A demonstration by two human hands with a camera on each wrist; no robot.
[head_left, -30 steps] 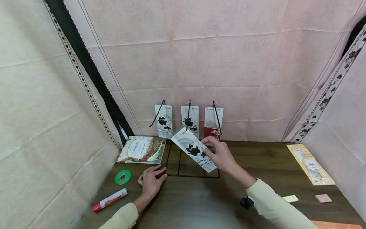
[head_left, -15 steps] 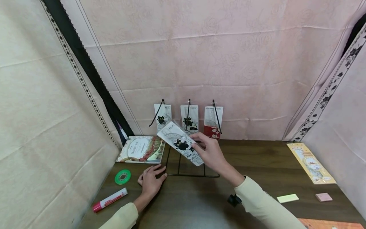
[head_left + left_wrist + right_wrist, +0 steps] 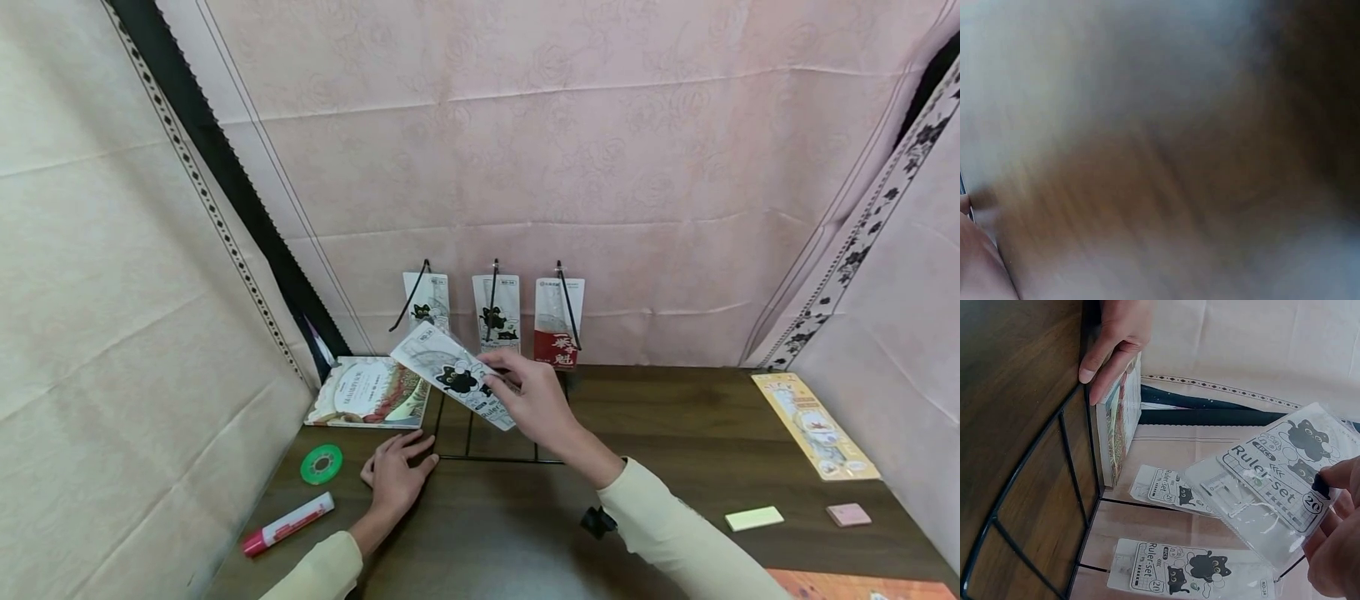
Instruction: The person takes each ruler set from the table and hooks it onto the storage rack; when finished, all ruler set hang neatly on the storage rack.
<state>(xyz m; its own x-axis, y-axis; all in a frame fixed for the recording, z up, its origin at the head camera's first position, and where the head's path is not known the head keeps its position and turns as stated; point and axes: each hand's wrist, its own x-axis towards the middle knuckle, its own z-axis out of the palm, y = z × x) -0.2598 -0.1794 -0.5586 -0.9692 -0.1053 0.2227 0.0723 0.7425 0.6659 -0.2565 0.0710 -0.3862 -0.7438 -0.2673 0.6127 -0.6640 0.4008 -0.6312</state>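
Note:
My right hand [image 3: 540, 404] pinches a clear-and-white ruler set packet [image 3: 450, 371] by its lower right edge, thumb in front. The packet, printed with black cats, tilts to the upper left, just below the left hook [image 3: 408, 307] of a black wire display rack [image 3: 487, 459]. Similar cat packets hang on the left hook [image 3: 1169, 490] and the middle hook [image 3: 1194, 575]. A white-and-red packet [image 3: 555, 342] hangs on the right one. At the base's front left corner, my left hand [image 3: 396, 475] rests with fingers spread, touching the wire. The left wrist view is mostly blurred.
A picture-covered book [image 3: 371, 392] lies left of the rack, with a green tape roll [image 3: 322, 464] and red-and-white glue stick [image 3: 288, 525] nearer. On the right are a yellow card pack [image 3: 815, 425], pale green block [image 3: 754, 518], pink block [image 3: 849, 515] and orange item [image 3: 862, 583].
My right hand has carried the ruler set packet leftward, from the middle hook's tip to below the left hook, tilting it flatter. The left hand has stayed at the rack's corner.

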